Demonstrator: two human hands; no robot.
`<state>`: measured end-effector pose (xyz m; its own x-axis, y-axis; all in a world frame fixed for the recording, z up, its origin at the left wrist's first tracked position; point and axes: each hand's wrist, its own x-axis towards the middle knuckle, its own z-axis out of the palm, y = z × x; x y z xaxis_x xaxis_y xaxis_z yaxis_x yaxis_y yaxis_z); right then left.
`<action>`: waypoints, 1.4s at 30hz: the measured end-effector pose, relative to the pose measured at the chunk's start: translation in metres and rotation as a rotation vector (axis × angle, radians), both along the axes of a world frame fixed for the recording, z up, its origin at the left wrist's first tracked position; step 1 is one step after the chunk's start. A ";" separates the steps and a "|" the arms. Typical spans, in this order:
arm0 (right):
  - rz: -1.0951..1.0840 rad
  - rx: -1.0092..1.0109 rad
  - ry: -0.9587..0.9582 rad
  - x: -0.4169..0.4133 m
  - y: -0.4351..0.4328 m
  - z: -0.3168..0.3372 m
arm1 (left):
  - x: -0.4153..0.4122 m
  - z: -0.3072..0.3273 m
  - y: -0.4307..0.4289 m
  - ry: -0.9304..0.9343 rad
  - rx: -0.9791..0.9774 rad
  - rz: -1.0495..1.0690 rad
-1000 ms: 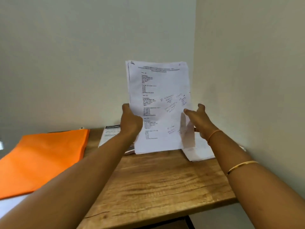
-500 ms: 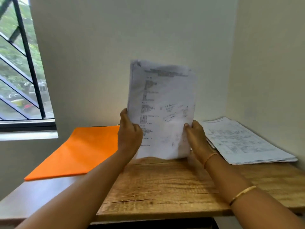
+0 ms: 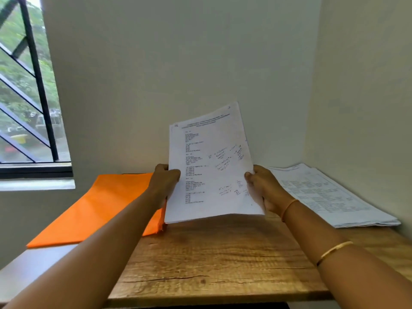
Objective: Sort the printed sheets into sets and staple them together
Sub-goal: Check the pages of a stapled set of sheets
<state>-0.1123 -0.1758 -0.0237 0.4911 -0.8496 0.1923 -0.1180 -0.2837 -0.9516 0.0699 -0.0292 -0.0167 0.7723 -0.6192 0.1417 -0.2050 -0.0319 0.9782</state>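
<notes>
Sheets (image 3: 214, 170) stand nearly upright in front of you, a thin stack with its top leaning right. The printed side faces you, with handwritten notes on its right half. Your left hand (image 3: 166, 181) grips the stack's left edge, fingers curled round it. Your right hand (image 3: 265, 188) grips the right edge the same way. The bottom edge is low over the counter (image 3: 223, 259); whether it touches, you cannot tell. An orange folder (image 3: 93, 210) lies flat at the left, partly behind your left hand. A pile (image 3: 330, 197) of printed paper lies at the right, in the corner by the wall.
</notes>
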 end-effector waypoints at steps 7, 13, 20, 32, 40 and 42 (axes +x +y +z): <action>0.131 0.169 0.328 0.007 -0.002 -0.005 | 0.023 -0.006 0.003 0.029 0.151 -0.070; 0.085 -0.096 0.432 0.028 -0.008 -0.009 | 0.031 -0.026 -0.008 -0.030 0.217 -0.037; 0.047 -0.390 0.713 0.054 -0.018 -0.018 | 0.031 -0.052 -0.017 -0.369 0.224 0.101; -0.032 -0.423 0.611 0.062 -0.023 -0.034 | 0.034 -0.058 -0.023 -0.400 0.188 0.017; -0.077 -0.065 0.283 0.050 -0.039 -0.033 | 0.034 -0.060 -0.018 -0.307 0.142 0.010; -0.078 -0.107 0.322 0.050 -0.041 -0.032 | 0.036 -0.059 -0.017 -0.248 0.122 0.023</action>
